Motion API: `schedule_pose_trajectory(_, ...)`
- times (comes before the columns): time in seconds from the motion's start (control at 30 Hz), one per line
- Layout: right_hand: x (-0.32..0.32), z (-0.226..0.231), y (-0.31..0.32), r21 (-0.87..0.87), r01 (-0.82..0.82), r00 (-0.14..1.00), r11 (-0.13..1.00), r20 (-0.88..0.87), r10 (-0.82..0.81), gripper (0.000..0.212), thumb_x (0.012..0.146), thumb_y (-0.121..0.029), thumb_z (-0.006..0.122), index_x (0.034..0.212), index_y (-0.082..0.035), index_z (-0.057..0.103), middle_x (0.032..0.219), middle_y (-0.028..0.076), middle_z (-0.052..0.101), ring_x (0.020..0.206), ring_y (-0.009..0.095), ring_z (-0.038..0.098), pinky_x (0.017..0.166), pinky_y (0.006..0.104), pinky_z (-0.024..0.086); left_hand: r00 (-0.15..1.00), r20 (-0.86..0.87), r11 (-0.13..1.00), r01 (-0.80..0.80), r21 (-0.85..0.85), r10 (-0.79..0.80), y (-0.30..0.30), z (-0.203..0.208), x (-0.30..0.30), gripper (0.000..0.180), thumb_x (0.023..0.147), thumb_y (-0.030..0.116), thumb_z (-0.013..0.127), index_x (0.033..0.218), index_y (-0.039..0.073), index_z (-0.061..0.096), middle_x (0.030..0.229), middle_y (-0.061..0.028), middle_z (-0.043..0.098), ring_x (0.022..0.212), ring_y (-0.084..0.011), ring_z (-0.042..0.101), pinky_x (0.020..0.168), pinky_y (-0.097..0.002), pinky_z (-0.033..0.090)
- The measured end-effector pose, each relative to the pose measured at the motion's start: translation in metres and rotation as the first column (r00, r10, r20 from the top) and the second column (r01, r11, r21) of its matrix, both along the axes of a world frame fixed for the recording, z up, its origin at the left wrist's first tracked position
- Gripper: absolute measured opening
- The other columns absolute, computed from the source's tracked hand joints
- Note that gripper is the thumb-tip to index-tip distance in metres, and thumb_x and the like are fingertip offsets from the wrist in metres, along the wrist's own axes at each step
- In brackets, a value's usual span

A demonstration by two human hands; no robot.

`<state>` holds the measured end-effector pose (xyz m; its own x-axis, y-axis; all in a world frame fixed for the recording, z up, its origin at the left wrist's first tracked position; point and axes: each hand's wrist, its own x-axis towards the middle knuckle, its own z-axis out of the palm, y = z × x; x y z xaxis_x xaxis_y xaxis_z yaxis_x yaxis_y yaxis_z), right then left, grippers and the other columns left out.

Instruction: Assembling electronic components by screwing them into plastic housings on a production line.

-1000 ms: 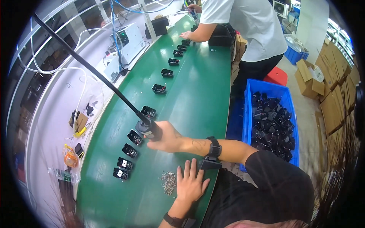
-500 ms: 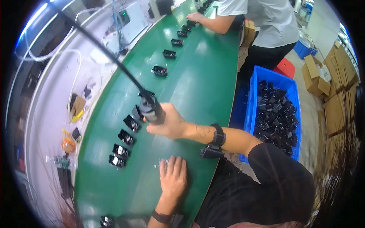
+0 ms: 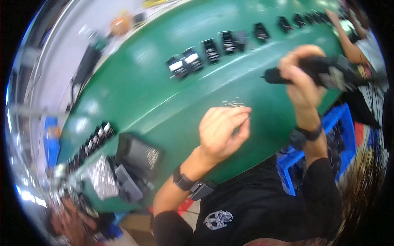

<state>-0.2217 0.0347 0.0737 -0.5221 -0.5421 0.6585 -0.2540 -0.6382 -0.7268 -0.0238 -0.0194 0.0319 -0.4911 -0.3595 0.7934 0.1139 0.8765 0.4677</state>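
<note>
The black cylindrical power tool (image 3: 333, 70) is in the right hand (image 3: 301, 84), above the right part of the green-topped table (image 3: 139, 92). The fingers of the right hand are wrapped around its body, and its narrow end points toward the person's left. The small heap of silvery metal fasteners (image 3: 234, 102) lies on the table just beyond the left hand (image 3: 221, 131), which partly covers it. The thumb and index finger of the left hand are bent toward each other; blur prevents telling whether they meet or hold a piece.

Beyond both hands, a line of black rectangular plastic housings (image 3: 210, 51) runs across the table, spaced more widely midway. The 2 housings at its left end show white pieces. At the left of the table is a black plastic tray (image 3: 128, 144) containing pale small pieces. A clear crinkled plastic bag (image 3: 102, 180) and a dark grey box-shaped part (image 3: 130, 183) lie just beside it. Near them is a blurred row of small black parts with white pieces (image 3: 90, 143).

At the far right end, a co-worker's hand (image 3: 333, 18) is near the housings. A blue plastic bin (image 3: 349, 127) with dark contents stands beside the table, behind the right forearm.
</note>
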Motion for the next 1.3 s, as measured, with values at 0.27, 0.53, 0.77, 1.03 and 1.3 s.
schedule_pose_trajectory(0.27,0.047,0.055,0.008,-0.255,-0.46,0.869,0.851,0.066,0.49,0.028,0.076,-0.012,0.057,0.099,-0.007,0.041,0.073,0.001,0.041,0.063,0.01,0.04,0.071,0.031,0.031,0.821,-0.468,0.392,0.332,0.858,0.328,0.005,-0.001,0.032,0.021,0.091,0.006,0.066,0.111,0.0,0.066,0.095,-0.0025,0.067,0.084,-0.0087,0.061,0.074,-0.0229,0.05)
schedule_pose_trajectory(0.53,0.068,0.045,-0.024,-0.349,-0.626,0.647,0.697,0.266,0.715,0.026,0.08,-0.013,0.055,0.101,-0.006,0.041,0.074,0.0,0.041,0.063,0.009,0.039,0.07,0.0282,0.031,0.823,-0.53,0.291,0.466,0.835,0.204,-0.004,-0.011,0.054,0.018,0.096,0.017,0.061,0.105,0.003,0.066,0.088,-0.0029,0.068,0.072,-0.0073,0.06,0.06,-0.022,0.045)
schedule_pose_trajectory(0.77,0.08,0.027,-0.037,-0.284,-0.591,0.684,0.755,0.319,0.656,0.028,0.079,-0.013,0.056,0.101,-0.006,0.04,0.076,0.001,0.041,0.065,0.009,0.04,0.07,0.0273,0.031,0.778,-0.56,-0.002,0.585,0.811,0.285,-0.011,-0.011,0.06,0.019,0.097,0.028,0.06,0.096,0.009,0.063,0.081,0.0,0.066,0.063,-0.0051,0.058,0.056,-0.0202,0.043)
schedule_pose_trajectory(1.03,0.091,0.015,-0.045,-0.302,-0.528,0.758,0.794,0.254,0.601,0.03,0.077,-0.014,0.058,0.099,-0.007,0.039,0.075,0.001,0.041,0.064,0.009,0.04,0.071,0.0271,0.031,0.776,-0.453,0.045,0.484,0.874,0.438,-0.019,-0.006,0.046,0.027,0.094,0.036,0.063,0.083,0.011,0.06,0.072,0.0016,0.064,0.059,-0.0047,0.057,0.052,-0.02,0.041)
schedule_pose_trajectory(1.3,0.071,0.035,-0.022,-0.307,-0.337,0.873,0.89,0.253,0.417,0.034,0.075,-0.018,0.063,0.097,-0.008,0.039,0.072,-0.001,0.04,0.062,0.01,0.04,0.068,0.027,0.032,0.818,-0.484,-0.025,0.516,0.856,0.311,-0.019,0.004,0.019,0.022,0.095,0.029,0.063,0.088,0.008,0.061,0.079,-0.0041,0.068,0.062,-0.0082,0.06,0.053,-0.0217,0.043)
